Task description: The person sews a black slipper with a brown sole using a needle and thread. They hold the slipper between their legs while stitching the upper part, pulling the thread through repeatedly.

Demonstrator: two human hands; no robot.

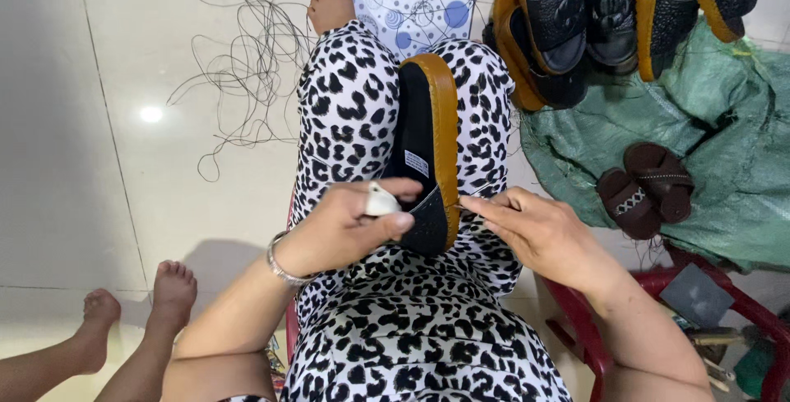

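A black sandal with a tan sole edge lies clamped between my knees, which are in black-and-white spotted trousers. My left hand grips the sandal's near end; a white guard sits on its thumb and a silver bracelet on the wrist. My right hand is at the sole's right edge with its fingertips pinched together on something thin that I cannot make out, touching the tan rim.
A stack of black and tan sandals stands at the top right. Two small brown sandals lie on a green sack. Loose dark thread sprawls on the tiled floor. Another person's bare feet are at the lower left. A red stool stands at the right.
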